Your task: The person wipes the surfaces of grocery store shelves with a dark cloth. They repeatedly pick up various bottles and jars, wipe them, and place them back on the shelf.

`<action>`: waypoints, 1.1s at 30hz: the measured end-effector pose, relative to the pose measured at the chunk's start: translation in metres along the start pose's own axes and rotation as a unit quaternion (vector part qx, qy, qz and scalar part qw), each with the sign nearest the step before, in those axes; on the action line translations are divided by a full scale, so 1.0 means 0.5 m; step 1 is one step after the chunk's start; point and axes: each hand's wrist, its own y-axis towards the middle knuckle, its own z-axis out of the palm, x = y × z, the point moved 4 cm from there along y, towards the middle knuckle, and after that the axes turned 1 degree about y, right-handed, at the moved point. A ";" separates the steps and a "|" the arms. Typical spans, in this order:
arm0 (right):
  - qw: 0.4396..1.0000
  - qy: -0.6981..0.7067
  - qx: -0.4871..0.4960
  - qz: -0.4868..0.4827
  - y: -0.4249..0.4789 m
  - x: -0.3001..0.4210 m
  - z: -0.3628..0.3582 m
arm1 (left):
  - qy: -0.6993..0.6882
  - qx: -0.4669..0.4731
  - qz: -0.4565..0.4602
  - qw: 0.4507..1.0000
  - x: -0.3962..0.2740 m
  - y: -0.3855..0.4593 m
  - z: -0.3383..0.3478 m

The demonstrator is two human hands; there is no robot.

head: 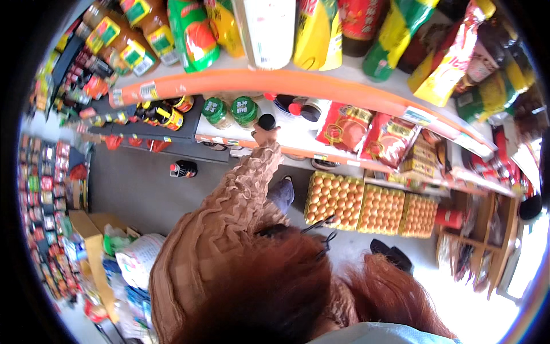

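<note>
My left hand, at the end of a brown ruffled sleeve, reaches to the white lower shelf. Its fingers close around a bottle or jar with a black cap; the body below the cap is mostly hidden. Just left of it stand two jars with green lids. To the right are red-capped containers, partly covered by the upper shelf, then red plastic packets. My right hand is out of view.
The orange-edged upper shelf holds bottles and pouches close above my hand. Stacked egg trays stand below right. A dark red-capped bottle is on the floor. A cardboard box and bags lie at left. Red hair covers the lower middle.
</note>
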 end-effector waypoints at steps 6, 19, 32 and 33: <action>0.988 0.129 0.056 0.058 0.100 -0.142 -0.017 | -0.012 -0.086 0.219 0.972 0.039 -0.006 -0.025; 0.981 0.144 0.122 0.042 -0.034 -0.239 0.138 | -0.203 0.517 0.409 0.724 -0.024 -0.486 -0.064; 0.931 -0.010 0.331 -0.156 -0.281 -0.264 0.327 | -0.225 0.491 0.569 0.620 -0.126 -0.615 -0.188; 0.934 -0.050 0.305 -0.181 -0.277 -0.280 0.297 | -0.251 0.509 0.568 0.597 -0.128 -0.622 -0.196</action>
